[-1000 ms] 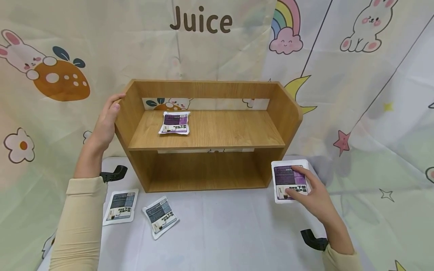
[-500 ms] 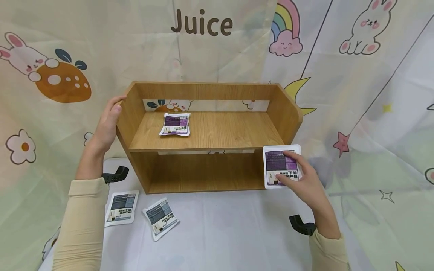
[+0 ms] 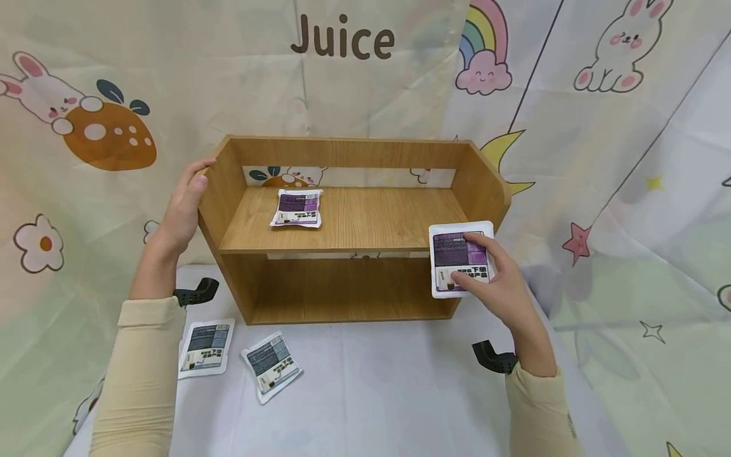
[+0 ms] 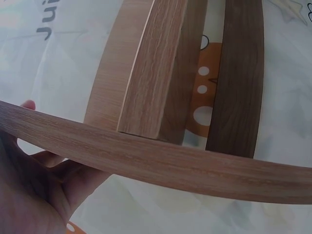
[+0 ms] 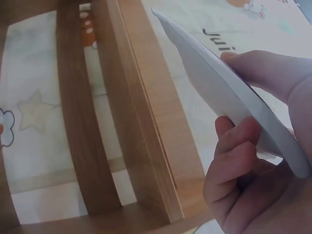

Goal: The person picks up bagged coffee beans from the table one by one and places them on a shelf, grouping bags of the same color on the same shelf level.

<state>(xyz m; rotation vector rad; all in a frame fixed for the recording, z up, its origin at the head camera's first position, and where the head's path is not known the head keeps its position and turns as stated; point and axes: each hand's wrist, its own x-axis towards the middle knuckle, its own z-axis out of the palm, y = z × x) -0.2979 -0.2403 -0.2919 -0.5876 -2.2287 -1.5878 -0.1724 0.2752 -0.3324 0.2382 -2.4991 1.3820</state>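
My right hand (image 3: 502, 285) grips a flat white pouch (image 3: 457, 244) with a purple printed label, in front of the right end of a two-tier wooden shelf (image 3: 365, 249). In the right wrist view, the pouch (image 5: 214, 73) lies between the thumb and curled fingers, its plain white back showing. My left hand (image 3: 181, 209) holds the shelf's left side panel (image 3: 219, 190). In the left wrist view, a fingertip (image 4: 29, 104) shows past the panel's edge (image 4: 161, 161). Another purple-label pouch (image 3: 297, 208) lies at the left of the upper tier.
Two pouches with grey-blue labels lie on the white tabletop (image 3: 371, 387): one near the left sleeve (image 3: 205, 348), the other pouch (image 3: 271, 367) tilted, in front of the shelf. A printed cloth backdrop (image 3: 365, 95) hangs directly behind the shelf.
My right hand has carried the pouch left and upward, from beside the shelf to in front of its right end. The left hand and the shelf stay in place.
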